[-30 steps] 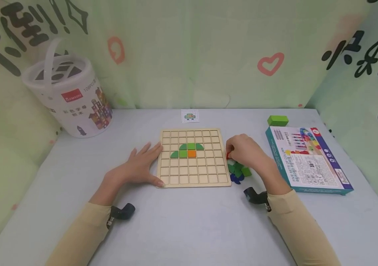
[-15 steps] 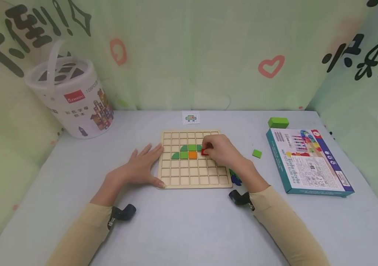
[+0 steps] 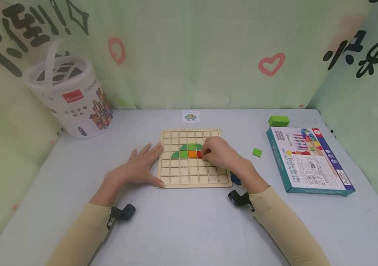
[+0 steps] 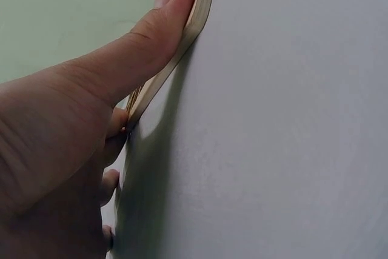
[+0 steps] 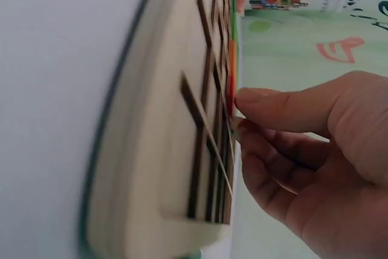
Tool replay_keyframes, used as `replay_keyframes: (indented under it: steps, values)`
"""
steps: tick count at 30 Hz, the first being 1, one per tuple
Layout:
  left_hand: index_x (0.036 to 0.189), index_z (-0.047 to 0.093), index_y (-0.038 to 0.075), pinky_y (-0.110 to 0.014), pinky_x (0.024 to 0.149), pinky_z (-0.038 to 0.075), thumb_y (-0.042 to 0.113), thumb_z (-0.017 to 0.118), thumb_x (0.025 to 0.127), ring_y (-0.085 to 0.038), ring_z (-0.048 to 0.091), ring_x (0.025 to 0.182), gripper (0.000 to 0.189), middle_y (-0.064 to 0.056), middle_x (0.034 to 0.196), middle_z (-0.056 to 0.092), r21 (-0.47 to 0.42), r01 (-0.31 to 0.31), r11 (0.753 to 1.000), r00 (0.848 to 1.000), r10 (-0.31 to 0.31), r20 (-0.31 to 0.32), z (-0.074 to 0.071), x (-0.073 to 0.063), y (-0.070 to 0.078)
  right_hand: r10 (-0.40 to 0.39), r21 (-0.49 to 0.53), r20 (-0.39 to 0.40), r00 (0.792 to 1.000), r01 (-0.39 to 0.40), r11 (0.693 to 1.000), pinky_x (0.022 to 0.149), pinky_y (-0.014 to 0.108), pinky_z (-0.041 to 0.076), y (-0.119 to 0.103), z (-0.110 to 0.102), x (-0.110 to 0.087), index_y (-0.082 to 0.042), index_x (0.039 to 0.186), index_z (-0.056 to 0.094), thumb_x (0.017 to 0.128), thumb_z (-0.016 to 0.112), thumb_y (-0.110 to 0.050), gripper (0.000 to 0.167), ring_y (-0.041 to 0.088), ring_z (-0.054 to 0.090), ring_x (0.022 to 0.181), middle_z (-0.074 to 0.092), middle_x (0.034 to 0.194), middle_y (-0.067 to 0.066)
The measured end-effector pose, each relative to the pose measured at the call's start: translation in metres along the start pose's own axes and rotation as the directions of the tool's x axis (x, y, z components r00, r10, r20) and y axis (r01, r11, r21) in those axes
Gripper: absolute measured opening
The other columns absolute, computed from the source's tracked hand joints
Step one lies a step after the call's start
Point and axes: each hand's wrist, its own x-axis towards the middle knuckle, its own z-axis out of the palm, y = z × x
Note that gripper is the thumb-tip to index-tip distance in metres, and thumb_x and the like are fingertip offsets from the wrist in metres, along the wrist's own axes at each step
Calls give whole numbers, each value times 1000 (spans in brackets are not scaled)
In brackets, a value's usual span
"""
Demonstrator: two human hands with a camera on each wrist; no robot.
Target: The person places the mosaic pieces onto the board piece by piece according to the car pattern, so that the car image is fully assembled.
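A wooden grid board (image 3: 184, 180) lies on the table, holding green tiles (image 3: 183, 154) and an orange tile (image 3: 192, 154) in its cells. Beside the orange one, a red tile (image 3: 199, 154) sits level with it, partly covered by my right hand (image 3: 222, 153). Thumb and curled fingers of that hand pinch at the red tile's right edge; the right wrist view shows the thumb tip (image 5: 247, 96) right at the red strip. My left hand (image 3: 135, 166) is spread along the board's left side, its thumb (image 4: 173, 13) on the near left corner.
Blue tiles (image 3: 235, 178) show beneath my right wrist; a green square tile (image 3: 257, 152) lies farther right. A boxed set (image 3: 312, 159), green block (image 3: 279, 120), small pattern card (image 3: 190, 116) and white bucket (image 3: 72, 99) stand around the back and sides.
My right hand has carried the red tile from the pile at the right onto the board, beside the orange tile. A green square tile now lies apart from the pile. The left hand stays put.
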Motion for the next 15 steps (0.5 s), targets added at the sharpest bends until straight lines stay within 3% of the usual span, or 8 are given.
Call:
replay_keyframes:
  steps: [8,15]
  values:
    - [161,9,14,-67,121,-2,71,79,64,-34,-3,157,132,-3,170,4,-19,-2,1000,1000,2,2,1,0,2,155,-22,72,985,-154,988,76,33,55,18,-26,-28,-5,100,76,90,65,-4,14,21,60,84,73,99,9]
    - [161,9,14,-68,121,-3,70,79,64,-34,-3,157,133,-4,169,4,-11,-2,1000,1000,2,0,0,0,2,240,-151,195,951,-213,965,63,27,44,26,-36,-49,-1,110,69,83,75,-5,28,18,52,73,61,81,6]
